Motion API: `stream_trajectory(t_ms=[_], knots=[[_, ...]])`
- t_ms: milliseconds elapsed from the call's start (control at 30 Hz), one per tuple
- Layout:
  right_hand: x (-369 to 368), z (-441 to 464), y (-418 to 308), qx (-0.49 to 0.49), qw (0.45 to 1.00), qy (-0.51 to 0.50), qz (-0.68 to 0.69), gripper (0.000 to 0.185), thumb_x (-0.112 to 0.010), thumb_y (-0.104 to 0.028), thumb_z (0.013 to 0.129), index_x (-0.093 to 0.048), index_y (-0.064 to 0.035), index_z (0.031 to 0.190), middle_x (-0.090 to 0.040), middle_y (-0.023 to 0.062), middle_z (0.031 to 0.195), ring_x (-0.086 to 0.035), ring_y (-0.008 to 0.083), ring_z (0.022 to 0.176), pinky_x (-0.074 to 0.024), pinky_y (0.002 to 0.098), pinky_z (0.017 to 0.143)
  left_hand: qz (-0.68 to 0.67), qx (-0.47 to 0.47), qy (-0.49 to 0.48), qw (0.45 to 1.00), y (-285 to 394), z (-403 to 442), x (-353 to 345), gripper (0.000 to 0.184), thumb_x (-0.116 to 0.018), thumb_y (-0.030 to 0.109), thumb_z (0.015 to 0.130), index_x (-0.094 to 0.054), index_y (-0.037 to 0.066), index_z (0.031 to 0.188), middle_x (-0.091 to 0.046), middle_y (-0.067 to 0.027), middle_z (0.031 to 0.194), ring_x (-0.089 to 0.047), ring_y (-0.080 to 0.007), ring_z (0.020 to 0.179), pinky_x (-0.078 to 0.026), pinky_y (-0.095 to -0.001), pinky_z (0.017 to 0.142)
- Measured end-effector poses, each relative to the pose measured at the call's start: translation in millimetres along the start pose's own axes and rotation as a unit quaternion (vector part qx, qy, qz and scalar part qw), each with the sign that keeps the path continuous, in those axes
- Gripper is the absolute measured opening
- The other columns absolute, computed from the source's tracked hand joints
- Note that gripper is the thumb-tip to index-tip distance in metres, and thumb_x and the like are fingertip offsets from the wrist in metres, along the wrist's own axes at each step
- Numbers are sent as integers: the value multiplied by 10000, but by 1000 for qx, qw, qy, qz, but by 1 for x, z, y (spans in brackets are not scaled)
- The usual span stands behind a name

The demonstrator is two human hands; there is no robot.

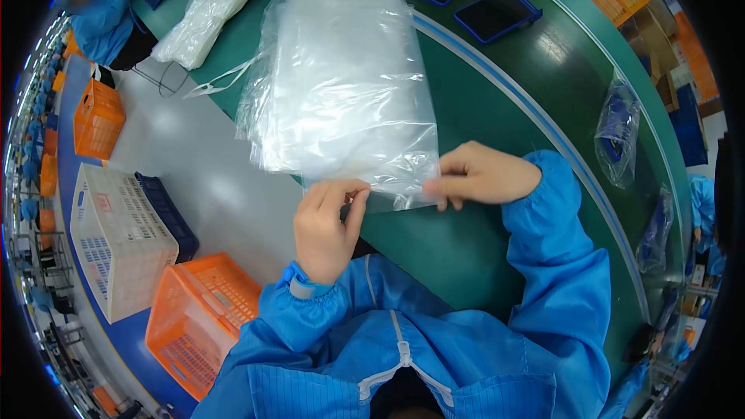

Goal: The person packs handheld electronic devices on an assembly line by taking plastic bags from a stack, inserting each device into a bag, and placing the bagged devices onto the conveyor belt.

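Observation:
A stack of clear plastic bags (341,70) lies on the green work surface in front of me, its edges uneven on the left. My left hand (322,221) is closed in a pinch at the near edge of the top plastic bag (392,174). At that bag's near right corner, my right hand (481,174) closes thumb and fingers on the film; the thumb tip is slightly blurred. The near edge of this bag reaches past the stack toward my body.
A wrapped bundle of plastic (221,8) lies at the upper left. On the curved conveyor (543,54) are blue-framed dark panels (497,14) and a bagged blue item (618,132). Orange (206,318) and white crates (124,240) stand at left; a co-worker (105,23) sits beyond.

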State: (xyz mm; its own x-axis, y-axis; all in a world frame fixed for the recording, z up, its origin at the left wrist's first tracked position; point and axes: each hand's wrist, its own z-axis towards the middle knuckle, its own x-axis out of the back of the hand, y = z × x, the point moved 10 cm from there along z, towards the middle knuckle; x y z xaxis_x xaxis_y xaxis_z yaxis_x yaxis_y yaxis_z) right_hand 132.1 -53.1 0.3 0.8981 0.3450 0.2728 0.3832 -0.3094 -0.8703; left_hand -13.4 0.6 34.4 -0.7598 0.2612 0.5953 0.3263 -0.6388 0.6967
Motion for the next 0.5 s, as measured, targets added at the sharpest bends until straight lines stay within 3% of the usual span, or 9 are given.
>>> stream_trajectory(t_ms=[133, 300, 400, 500], knots=[[-18, -10, -14, 11, 998, -51, -29, 280, -614, -261, 846, -649, 16, 821, -631, 65, 688, -575, 101, 614, -446, 238, 575, -52, 31, -3, 998, -1, 5, -2, 91, -671, 10, 728, -613, 34, 794, -594, -79, 718, -563, -218, 658, -459, -318, 602], [1, -18, -16, 3, 999, 30, -37, 292, -644, -255, 826, -638, 11, 704, -604, 67, 570, -595, 122, 505, -447, 221, 468, -97, 67, -8, 993, -4, 6, -4, 78, -675, 8, 726, -618, 27, 775, -609, -73, 725, -570, -207, 673, -462, -298, 621], [0, -24, -23, 8, 1000, 24, -12, 281, -649, -235, 824, -633, 7, 683, -600, 60, 564, -587, 112, 498, -441, 213, 464, -86, 52, -14, 995, -1, 8, -2, 75, -649, 14, 777, -607, -20, 828, -623, -84, 761, -563, -145, 701, -449, -257, 657], [-1, -19, -24, 8, 999, 47, 22, 232, -671, -218, 808, -647, 6, 750, -605, 60, 575, -581, 97, 502, -439, 205, 466, -74, 44, -10, 996, 0, 9, -2, 64, -629, 27, 800, -613, -23, 837, -628, -90, 775, -578, -155, 725, -452, -261, 671]])
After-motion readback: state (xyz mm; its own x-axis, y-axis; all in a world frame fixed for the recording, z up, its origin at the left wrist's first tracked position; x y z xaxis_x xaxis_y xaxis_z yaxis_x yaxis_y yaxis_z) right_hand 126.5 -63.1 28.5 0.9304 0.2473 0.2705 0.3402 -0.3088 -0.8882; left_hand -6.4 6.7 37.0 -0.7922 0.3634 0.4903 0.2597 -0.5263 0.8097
